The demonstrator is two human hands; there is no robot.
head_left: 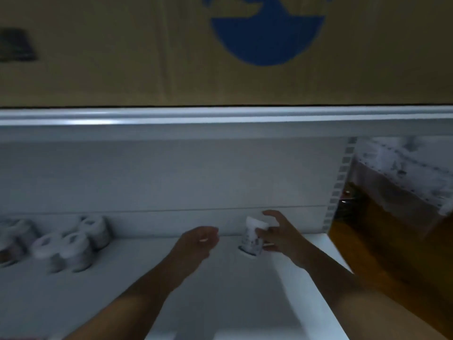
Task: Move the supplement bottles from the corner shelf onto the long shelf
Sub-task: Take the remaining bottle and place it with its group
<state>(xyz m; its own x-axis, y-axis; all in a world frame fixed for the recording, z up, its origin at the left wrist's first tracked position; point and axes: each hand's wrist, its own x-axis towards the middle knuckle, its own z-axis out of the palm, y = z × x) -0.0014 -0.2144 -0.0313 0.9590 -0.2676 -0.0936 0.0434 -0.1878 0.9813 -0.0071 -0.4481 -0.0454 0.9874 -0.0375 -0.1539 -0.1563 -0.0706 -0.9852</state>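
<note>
Bottle (251, 238) in right grip (279, 235); five bottles (73, 244) stand left.

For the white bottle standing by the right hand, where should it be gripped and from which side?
Around its label band, just under the wide cap, from the right: the bottle stands upright on the shelf, and the right hand already curls there. The view is blurry.
</note>
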